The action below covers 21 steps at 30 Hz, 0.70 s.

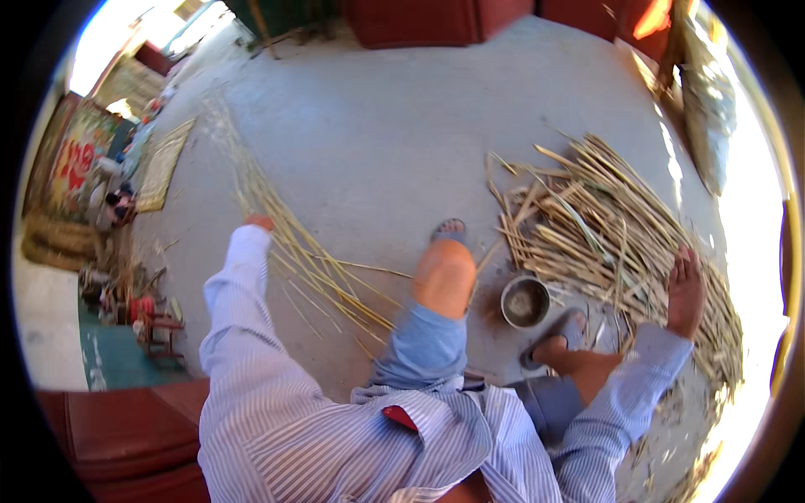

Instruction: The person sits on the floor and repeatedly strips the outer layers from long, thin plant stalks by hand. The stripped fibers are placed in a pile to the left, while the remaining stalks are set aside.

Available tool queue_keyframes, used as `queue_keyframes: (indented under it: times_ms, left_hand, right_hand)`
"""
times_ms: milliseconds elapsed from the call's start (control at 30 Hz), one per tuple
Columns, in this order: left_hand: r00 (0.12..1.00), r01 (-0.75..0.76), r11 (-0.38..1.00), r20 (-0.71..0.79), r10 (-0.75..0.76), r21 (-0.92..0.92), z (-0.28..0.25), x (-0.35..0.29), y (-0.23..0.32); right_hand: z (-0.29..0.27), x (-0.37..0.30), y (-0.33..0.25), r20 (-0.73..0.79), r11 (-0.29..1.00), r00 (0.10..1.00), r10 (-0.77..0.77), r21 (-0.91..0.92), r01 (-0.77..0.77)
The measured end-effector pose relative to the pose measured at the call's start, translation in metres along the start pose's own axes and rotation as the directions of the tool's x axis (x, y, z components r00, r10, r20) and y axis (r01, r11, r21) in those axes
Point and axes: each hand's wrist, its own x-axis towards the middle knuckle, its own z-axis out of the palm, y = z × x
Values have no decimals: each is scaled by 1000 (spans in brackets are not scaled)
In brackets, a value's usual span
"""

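My left hand (262, 222) is reached out at the left, its fingers closed at a loose bundle of long, thin, pale-yellow reed strips (293, 235). The bundle runs from far left toward my knee, and its far end is blurred. My right hand (687, 293) is raised at the right with the fingers stretched out and nothing in it. Below and beside that hand lies a big heap of split, dry reed stalks (604, 226). The sleeve hides part of my left hand.
A round metal bowl (526, 302) stands between my feet and the reed heap. My sandalled feet rest on the grey floor (377, 126). Dark red seats (411, 21) line the far side. A woven mat (165, 163) and a small red stool (159, 331) are at the left.
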Motion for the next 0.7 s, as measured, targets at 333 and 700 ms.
queue_keyframes:
  times_ms: [333, 700]
  left_hand:
    - [920, -370, 837, -282, 271, -403, 6, -54, 183]
    - [295, -908, 419, -745, 598, -23, -280, -155, 481]
  right_hand:
    - [-155, -60, 58, -519, 971, 855, -19, -213, -108]
    - [-138, 0, 227, -378, 167, 914, -149, -921, -353]
